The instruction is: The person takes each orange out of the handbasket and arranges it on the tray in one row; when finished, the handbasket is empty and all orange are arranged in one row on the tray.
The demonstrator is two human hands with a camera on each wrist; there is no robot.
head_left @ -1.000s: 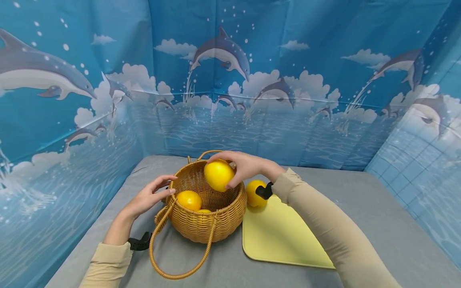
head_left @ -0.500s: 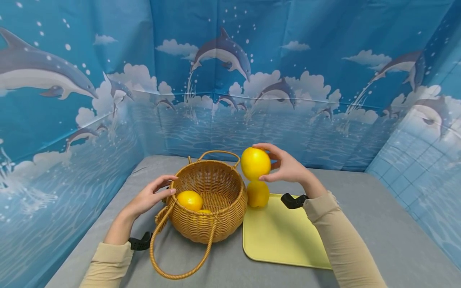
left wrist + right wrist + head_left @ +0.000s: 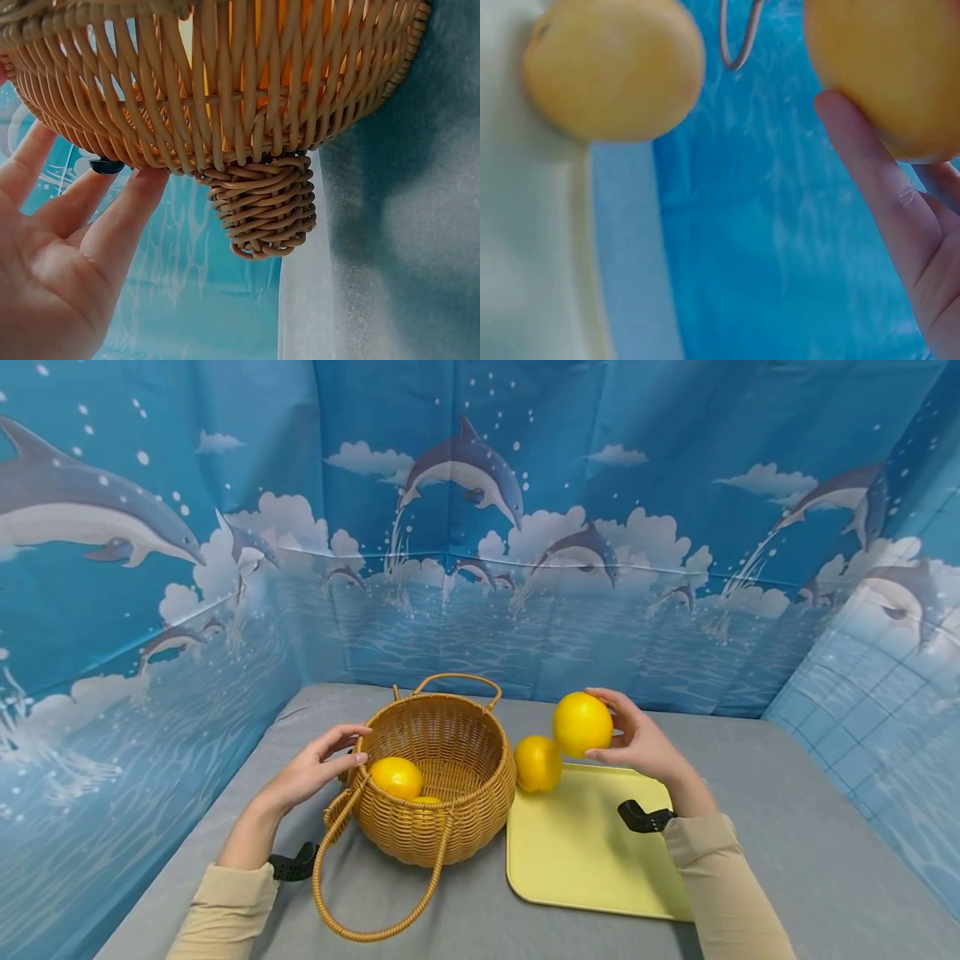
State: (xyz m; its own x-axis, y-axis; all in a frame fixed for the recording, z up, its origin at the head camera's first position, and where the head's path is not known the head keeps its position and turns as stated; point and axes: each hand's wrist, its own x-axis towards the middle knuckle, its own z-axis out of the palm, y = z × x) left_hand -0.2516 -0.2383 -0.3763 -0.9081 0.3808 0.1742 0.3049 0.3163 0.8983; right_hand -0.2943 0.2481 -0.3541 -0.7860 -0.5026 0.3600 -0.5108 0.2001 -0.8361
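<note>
In the head view my right hand (image 3: 643, 742) holds a yellow-orange orange (image 3: 582, 725) above the yellow tray (image 3: 592, 843), thumb below and fingers behind. Another orange (image 3: 537, 763) rests at the tray's far left corner, close to the basket. My left hand (image 3: 311, 772) touches the left side of the wicker basket (image 3: 427, 827) near its rim. Extended fingers (image 3: 124, 225) meet the weave in the left wrist view. Inside the basket lies one orange (image 3: 396, 777), and part of a second (image 3: 427, 799) shows behind the near rim.
One basket handle (image 3: 375, 935) hangs down in front onto the grey surface (image 3: 480, 910); the other handle (image 3: 457, 676) stands up at the back. A dolphin-print curtain (image 3: 480, 635) closes off the rear and sides.
My right hand has brought its orange up out of the basket, then rightward and down over the tray. The left hand has stayed at the basket.
</note>
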